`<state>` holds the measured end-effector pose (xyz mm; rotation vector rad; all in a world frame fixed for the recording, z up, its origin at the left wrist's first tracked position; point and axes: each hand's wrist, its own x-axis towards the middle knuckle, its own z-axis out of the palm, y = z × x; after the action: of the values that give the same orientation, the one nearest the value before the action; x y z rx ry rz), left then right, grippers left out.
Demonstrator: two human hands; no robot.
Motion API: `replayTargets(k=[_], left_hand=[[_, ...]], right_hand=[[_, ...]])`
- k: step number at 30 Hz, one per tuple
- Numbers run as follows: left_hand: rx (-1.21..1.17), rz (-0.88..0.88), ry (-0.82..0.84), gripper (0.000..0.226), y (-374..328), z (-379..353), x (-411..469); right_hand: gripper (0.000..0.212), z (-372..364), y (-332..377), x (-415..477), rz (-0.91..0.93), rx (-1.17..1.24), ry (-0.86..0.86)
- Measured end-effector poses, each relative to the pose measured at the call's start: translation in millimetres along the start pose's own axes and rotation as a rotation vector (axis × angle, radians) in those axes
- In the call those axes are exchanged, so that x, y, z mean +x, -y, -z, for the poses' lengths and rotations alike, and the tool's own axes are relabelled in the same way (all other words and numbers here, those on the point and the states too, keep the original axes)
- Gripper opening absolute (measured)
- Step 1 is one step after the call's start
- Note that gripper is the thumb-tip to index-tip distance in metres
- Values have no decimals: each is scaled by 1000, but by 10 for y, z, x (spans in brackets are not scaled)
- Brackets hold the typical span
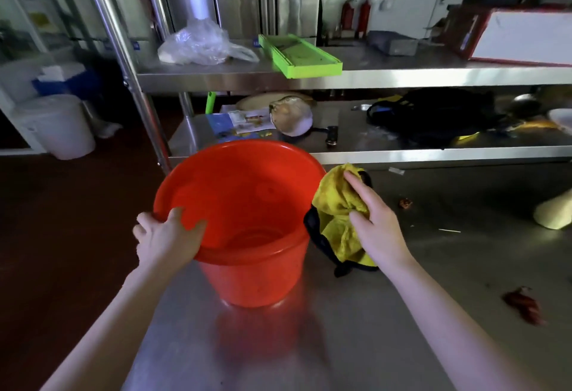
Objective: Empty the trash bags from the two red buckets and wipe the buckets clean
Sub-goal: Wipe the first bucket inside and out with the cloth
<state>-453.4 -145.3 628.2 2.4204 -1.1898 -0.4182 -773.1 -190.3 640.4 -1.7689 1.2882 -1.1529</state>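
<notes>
head view: a round red plastic bucket [247,223] stands upright on the near part of a stainless steel table [387,328], with no bag showing inside it. the left hand [167,236] grips its near-left rim, fingers curled over the edge. just right of the bucket, the right hand [376,223] grasps a crumpled yellow cloth with dark trim [334,214], touching the bucket's outer wall.

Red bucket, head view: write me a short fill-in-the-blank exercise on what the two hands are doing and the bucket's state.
1. The left hand grips the red bucket by its ____.
2. The right hand holds a ____ cloth beside the bucket.
3. The bucket stands on the steel table, and inside it is ____.

Missing words: rim; yellow; empty
</notes>
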Motion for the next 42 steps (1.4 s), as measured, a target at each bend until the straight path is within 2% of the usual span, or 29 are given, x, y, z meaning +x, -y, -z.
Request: replayTargets(k=[2,5,7,9,12,15,19,21,23,26,29,31,33,37,40,42], left_hand=[[103,-314,-136,61,52,-43,-199],[196,-894,-46,68,106,-93,-407],[260,-1086,-90,65,130,-96,-392],[269,-1134,-142,59,107,-64,-349],[241,-1114,-205,56,86,5,-331],[101,-967,-270,58,67,131,-293],[-122,-763,-186,55,138,282,-240],[-220,-706,-150,51,229,334,-247],[-279,-669,-188,48,354,374,-232],[-452,-534,-251,39,610,402,-209],[-616,-339,-275,30,885,365,-240],[-702,-223,-268,24,992,304,-287],[-733,-152,-291,24,1005,262,-319],[-705,-186,-308,35,897,266,-324],[-727,-170,-254,42,866,244,-353],[-723,-196,-251,41,892,220,-402]], right_hand=[[69,-32,-18,-125,-49,41,-57],[69,-22,-49,-304,-125,52,-139],[67,14,-67,-416,-163,41,-183],[66,39,-62,-531,-198,29,-207],[65,26,6,-647,-203,19,-220],[59,-36,164,-637,-138,61,-187],[70,-470,538,-507,102,46,-108],[68,-892,750,-389,193,52,24],[62,-1355,900,-295,253,-65,148],[50,-1912,996,-243,376,-440,126],[51,-2298,1075,-241,461,-493,213],[53,-2498,1082,-248,454,-535,285],[52,-2606,1070,-272,477,-600,277],[49,-2419,851,-210,488,-616,150],[46,-1887,410,-7,282,-665,5],[42,-1514,154,122,57,-638,22]])
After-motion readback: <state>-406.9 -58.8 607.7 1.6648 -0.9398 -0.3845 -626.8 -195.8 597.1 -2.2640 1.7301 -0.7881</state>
